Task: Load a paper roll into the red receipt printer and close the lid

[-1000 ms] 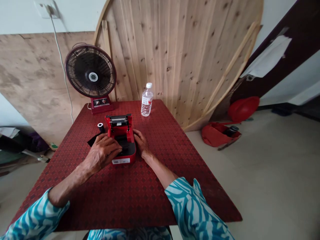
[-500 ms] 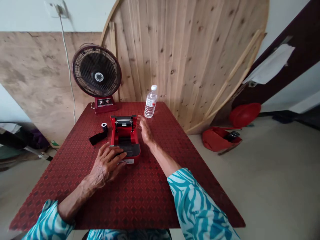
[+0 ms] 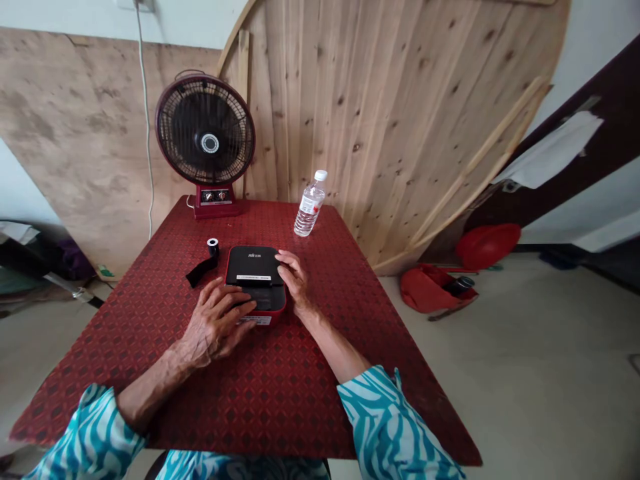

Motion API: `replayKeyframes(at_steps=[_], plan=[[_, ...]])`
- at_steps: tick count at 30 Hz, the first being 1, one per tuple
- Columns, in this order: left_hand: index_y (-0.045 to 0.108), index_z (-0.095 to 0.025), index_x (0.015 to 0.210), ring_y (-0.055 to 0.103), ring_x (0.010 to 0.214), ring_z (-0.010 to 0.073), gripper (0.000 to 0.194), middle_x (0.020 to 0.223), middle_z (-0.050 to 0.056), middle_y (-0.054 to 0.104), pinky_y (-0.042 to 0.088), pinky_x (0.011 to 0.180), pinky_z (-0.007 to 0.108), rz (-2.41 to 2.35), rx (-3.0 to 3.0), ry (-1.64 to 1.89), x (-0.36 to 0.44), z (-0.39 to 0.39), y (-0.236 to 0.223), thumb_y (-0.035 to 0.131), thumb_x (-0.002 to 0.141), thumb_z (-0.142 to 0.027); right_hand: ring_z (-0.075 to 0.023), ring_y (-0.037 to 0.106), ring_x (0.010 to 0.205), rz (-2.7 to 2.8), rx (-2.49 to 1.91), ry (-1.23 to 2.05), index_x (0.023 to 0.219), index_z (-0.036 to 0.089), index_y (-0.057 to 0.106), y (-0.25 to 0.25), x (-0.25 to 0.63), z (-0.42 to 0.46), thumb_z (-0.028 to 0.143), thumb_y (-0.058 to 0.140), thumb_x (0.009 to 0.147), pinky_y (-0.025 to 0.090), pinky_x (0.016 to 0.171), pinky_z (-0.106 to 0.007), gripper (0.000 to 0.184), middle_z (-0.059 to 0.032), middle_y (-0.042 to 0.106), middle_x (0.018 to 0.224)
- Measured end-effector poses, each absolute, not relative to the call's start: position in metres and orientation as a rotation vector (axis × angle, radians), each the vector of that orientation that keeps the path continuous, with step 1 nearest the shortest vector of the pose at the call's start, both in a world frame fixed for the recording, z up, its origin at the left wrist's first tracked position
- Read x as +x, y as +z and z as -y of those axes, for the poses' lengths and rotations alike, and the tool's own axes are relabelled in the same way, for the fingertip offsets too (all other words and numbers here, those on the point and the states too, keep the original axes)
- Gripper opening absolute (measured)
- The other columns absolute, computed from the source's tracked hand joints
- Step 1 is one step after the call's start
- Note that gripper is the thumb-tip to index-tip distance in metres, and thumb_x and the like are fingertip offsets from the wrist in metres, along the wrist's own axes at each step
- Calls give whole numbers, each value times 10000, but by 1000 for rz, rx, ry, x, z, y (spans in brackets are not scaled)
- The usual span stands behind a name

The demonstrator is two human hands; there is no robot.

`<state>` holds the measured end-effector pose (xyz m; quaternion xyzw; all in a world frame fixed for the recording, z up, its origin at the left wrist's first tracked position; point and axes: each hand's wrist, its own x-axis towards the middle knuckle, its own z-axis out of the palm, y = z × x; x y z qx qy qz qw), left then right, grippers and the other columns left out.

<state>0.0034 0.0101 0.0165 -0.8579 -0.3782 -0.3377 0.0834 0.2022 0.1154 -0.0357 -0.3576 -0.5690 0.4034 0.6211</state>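
A small red and black printer [image 3: 253, 259] lies on the table with its black lid down; a white label strip runs along the lid's edge. My left hand [image 3: 215, 320] rests flat over its front left part, fingers stretched out. At the printer's right side is my right hand [image 3: 294, 279], fingers slightly curved, the tips at the lid's right edge. Left of the printer stands a small ribbon roll [image 3: 213, 247] with a white core. A black strip [image 3: 198, 273] trails from it onto the table.
A dark red fan [image 3: 205, 140] stands at the table's back left. An upright water bottle [image 3: 309, 205] is at the back right. The patterned red table [image 3: 280, 393] backs onto a large wooden disc [image 3: 380, 120]. Red containers [image 3: 425, 287] lie on the floor to the right.
The printer's lid, raised before, is down now. My right hand has come down and nearer along the printer's right side. My left hand has stayed on the front. The view has shifted slightly.
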Motion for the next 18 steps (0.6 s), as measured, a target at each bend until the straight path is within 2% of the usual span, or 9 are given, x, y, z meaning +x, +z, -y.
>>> replayKeyframes(at_steps=[4,7,14,18], plan=[[559,-212,1245,562,1121,263,373,1171,110,653,346,1046,496,1303,-2406,-1048,-10,-18,18,565,889,-322,-228,493,1215,1270,-839,958,974,279,671,-37,198,-117,415,598,777,367,1073,-426,250,-36,594,1224],[583,-180,1210,550,1133,285,353,1190,135,646,343,1034,508,1342,-2354,-983,-17,-24,17,543,904,-350,-227,494,1208,1272,-847,953,971,272,668,-37,198,-118,396,591,777,350,1090,-427,243,-37,600,1213],[632,-206,1133,547,1142,278,289,1144,102,674,331,1042,501,1374,-2404,-961,-17,-27,12,503,922,-354,-213,470,1255,1329,-835,921,1073,281,642,-41,201,-112,382,543,825,302,1131,-421,285,-23,568,1281],[638,-199,1144,546,1154,264,291,1177,107,650,345,1045,490,1465,-2488,-1118,-20,-26,8,471,936,-317,-208,470,1268,1323,-870,952,1155,273,609,-49,200,-113,431,534,840,306,1131,-406,361,-31,569,1305]])
